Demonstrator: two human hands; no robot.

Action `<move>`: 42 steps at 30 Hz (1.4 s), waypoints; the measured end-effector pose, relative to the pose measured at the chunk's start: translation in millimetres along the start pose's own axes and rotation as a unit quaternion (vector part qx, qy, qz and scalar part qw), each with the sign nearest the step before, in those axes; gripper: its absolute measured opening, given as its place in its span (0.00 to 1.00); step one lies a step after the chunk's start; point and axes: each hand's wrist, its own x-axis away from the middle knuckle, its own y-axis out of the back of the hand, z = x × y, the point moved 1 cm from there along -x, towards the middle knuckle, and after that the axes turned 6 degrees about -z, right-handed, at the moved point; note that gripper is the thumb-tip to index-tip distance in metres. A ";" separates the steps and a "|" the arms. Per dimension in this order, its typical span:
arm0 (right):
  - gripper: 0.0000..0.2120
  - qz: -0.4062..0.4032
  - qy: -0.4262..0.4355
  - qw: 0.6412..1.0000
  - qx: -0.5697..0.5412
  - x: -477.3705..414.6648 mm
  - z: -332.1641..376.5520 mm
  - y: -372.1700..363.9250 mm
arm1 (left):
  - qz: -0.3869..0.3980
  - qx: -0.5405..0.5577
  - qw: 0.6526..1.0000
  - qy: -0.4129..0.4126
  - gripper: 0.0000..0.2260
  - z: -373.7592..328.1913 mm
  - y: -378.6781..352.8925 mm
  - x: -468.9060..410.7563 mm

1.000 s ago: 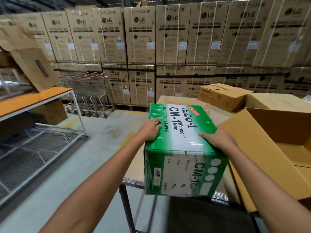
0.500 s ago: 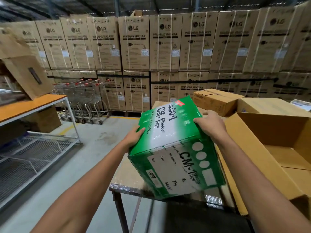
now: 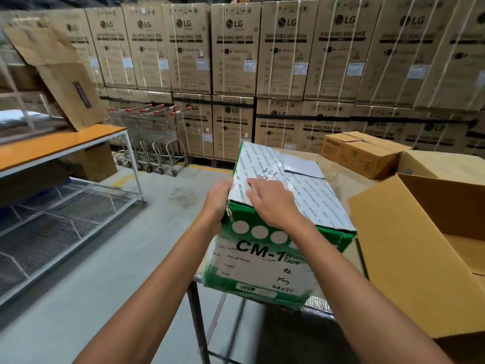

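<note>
A green and white CM-1 Wonder Tape box (image 3: 265,261) stands on the cardboard-covered table (image 3: 341,177), at its near left corner. Its white flapped face (image 3: 309,195) now points up, and the far flap is slightly lifted. My left hand (image 3: 217,203) holds the box's upper left edge, thumb on top. My right hand (image 3: 273,203) lies on the white top near the same corner, fingers spread and pressing at the flap's edge.
An open empty brown carton (image 3: 409,258) stands right of the box, with a smaller closed carton (image 3: 359,153) behind. A wall of LG washing machine cartons (image 3: 236,56) fills the back. Shopping trolleys (image 3: 154,135) and an orange-topped shelf rack (image 3: 60,145) are on the left.
The tape box was tipped over so its white flapped face turned up. My right hand moved from the box's right side to the top near the left corner.
</note>
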 end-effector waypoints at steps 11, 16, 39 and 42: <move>0.28 0.080 -0.046 0.991 0.096 11.6 -34.9 -13.2 | -0.059 -0.428 0.876 -0.214 0.14 5.8 27.0 9.1; 0.19 -0.027 -0.085 0.996 0.005 18.6 -34.3 -15.8 | -0.048 -0.502 0.812 -0.292 0.09 3.8 26.3 17.9; 0.04 -0.010 -0.183 0.982 0.045 25.1 -50.6 -9.9 | 0.150 -0.721 0.644 -0.206 0.09 -49.1 -77.6 30.4; 0.05 0.005 -0.166 0.983 0.080 20.7 -47.9 -14.7 | 0.138 -0.756 0.606 -0.207 0.11 -89.2 -81.1 26.7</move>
